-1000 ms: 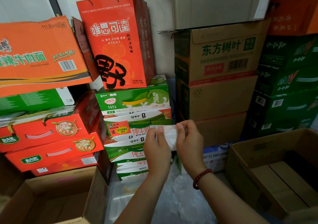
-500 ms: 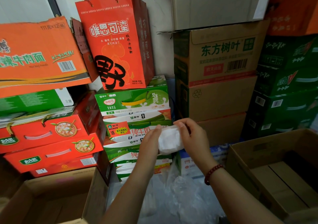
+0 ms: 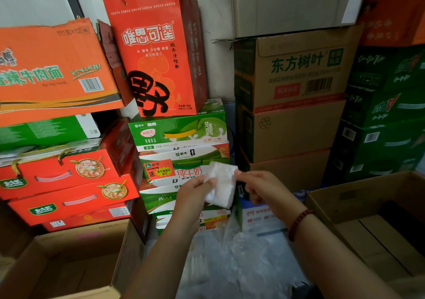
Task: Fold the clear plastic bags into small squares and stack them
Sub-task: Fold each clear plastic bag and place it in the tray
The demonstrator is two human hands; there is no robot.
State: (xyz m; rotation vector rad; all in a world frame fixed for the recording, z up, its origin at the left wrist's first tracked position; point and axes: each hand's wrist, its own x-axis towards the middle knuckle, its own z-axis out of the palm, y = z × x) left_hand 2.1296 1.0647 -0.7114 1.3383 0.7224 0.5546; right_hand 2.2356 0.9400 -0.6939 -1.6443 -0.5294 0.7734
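Across the upper frame, stacked cartons: orange noodle box [image 3: 53, 69] at upper left, tall red gift bag [image 3: 156, 52] at upper centre, brown tea carton [image 3: 296, 73] at upper right, green milk boxes [image 3: 179, 133] below the bag. In the lower corners, two open cardboard boxes [image 3: 69, 264], the right one [image 3: 377, 225] showing a bare floor. Along the bottom centre, a heap of loose clear plastic bags [image 3: 234, 264], crumpled and unfolded.

Just above that heap, mid-frame, held in the air: folded plastic bag [image 3: 222, 183], a whitish packet, long axis near vertical and leaning slightly. Left hand [image 3: 195, 193] pinching its left edge, fingers curled onto it. Right hand [image 3: 259, 188] at its upper right corner, fingertips [image 3: 238, 174] touching the packet; whether clamped or merely resting, cannot tell. Red bead bracelet [image 3: 299, 223] on the right wrist.

Packet between both hands, left holding more of it. Probably one more fold across the long axis needed for a square; no stack of finished squares visible.
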